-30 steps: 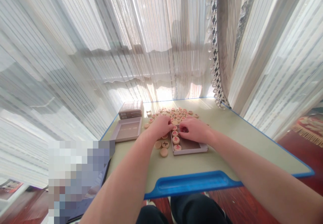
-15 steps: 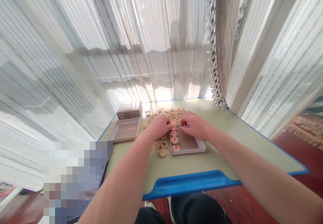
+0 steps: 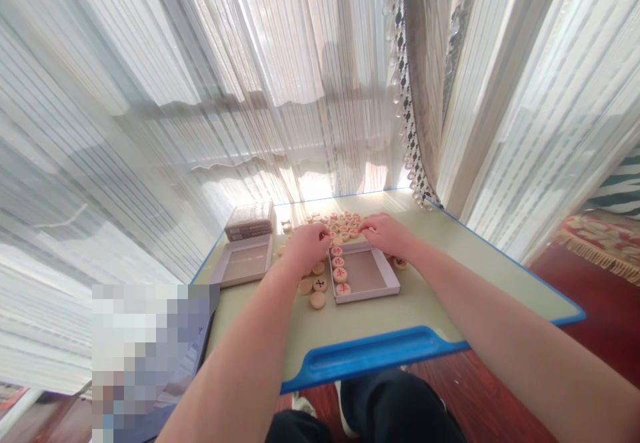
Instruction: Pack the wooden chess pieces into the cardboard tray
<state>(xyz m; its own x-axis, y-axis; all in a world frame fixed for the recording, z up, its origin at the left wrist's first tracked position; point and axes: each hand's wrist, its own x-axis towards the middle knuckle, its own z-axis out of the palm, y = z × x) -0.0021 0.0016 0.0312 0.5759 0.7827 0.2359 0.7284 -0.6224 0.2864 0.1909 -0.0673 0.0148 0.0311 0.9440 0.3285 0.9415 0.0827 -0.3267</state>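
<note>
A shallow open box lies on the table, with a row of round xiangqi pieces marked in red along its left side. My left hand is just past the box's far left corner, its fingers curled and closed; whatever they hold is hidden. Beyond the far edge of the box, my right hand has thumb and fingers pinched together beside the pile of loose xiangqi pieces. Whether a piece is between those fingertips is unclear. Other pieces lie left of the box, one with a black mark.
A second shallow tray, apparently a box lid, sits at the left, with a closed box behind it. The pale table has a blue edge and a front groove. One piece lies right of the box. Curtains hang behind.
My right hand has moved out from over the box to the pieces beyond its far edge. My left hand has drawn slightly back from the row's far piece. The view has shifted a little.
</note>
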